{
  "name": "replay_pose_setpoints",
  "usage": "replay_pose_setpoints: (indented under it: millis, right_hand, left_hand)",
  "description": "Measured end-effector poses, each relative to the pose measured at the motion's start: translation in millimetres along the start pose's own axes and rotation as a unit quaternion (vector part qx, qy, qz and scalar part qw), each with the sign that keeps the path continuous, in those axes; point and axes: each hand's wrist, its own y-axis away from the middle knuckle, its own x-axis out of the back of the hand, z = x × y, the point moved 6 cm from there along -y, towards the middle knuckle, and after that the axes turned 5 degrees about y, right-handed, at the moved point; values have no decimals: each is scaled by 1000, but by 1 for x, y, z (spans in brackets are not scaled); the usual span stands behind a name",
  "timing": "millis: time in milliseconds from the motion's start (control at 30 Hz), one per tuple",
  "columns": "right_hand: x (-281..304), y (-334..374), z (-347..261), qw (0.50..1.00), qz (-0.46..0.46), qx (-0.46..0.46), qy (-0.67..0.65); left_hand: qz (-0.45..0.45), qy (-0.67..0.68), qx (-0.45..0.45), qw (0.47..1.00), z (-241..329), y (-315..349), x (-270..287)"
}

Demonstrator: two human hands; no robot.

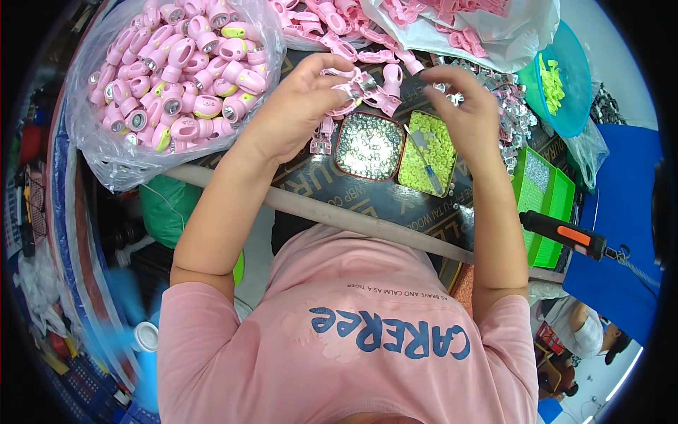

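My left hand (296, 106) pinches a pink plastic flashlight shell (346, 102) with a shiny metal piece at its upper end. My right hand (462, 106) is slightly blurred, its fingers curled around small silver parts (456, 99) to the right of the shell. Below the hands sits a red-rimmed square tray (338, 152) of small clear parts. Beside it, a screwdriver (428, 167) lies on a box of yellow-green pieces (445, 141). Pink shells and a flashlight head (392, 79) rest between my hands.
A clear bag (113, 159) of pink flashlights stands at left. Pink shells fill a white bag (522, 35) at the back; silver parts (512, 106) pile at right. Further right are a teal basin (575, 78), green trays (558, 205) and a black-orange tool (565, 232). A pale rail (339, 217) edges the table.
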Motion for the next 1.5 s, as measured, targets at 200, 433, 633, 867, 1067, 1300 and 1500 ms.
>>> replay_pose_setpoints:
  millis: [200,433,633,867,1067,1300,1500]
  right_hand:
    - [-50,-2,-1,980,-140,-22,142]
    - [-61,-18,13,969,-126,43,208]
    - [-46,-18,-9,931,12,270,245]
    - [-40,3,-13,932,-82,314,162]
    - [-27,-5,17,990,-50,82,107]
    - [-52,-10,29,978,-146,33,146]
    - [-45,-11,21,979,-141,81,120]
  left_hand:
    - [14,108,30,994,1,5,8]
    - [20,125,19,992,3,8,21]
    - [20,138,21,990,5,11,20]
    - [22,150,18,988,3,14,27]
    - [27,140,11,990,3,13,23]
    - [1,142,28,989,6,7,15]
    - [-15,147,28,989,7,8,16]
